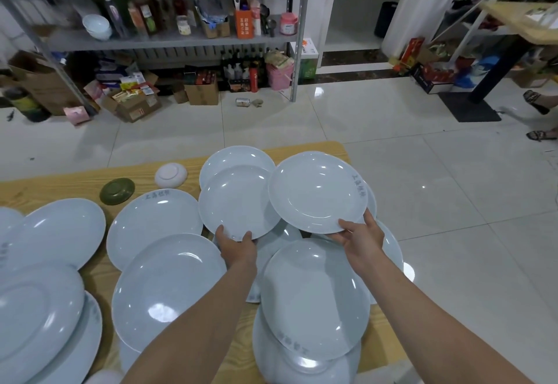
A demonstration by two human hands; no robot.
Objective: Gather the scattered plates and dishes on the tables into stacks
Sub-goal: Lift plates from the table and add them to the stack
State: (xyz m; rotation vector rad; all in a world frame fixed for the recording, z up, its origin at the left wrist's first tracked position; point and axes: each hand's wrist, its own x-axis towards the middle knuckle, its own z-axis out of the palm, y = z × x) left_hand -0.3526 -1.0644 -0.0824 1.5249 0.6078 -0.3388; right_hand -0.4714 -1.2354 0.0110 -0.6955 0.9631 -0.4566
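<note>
each hand (237, 246) (359, 237) pinches the near rim of a round pale-blue ceramic plate (238, 201) (317, 192), mid-gather; next, one likely goes atop the other.

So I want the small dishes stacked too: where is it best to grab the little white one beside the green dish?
The white dish seems to lie foot up, rim down on the table. It is probably best to come from straight above and pinch its raised foot ring, since the downturned rim likely leaves little room for fingers underneath.
</note>
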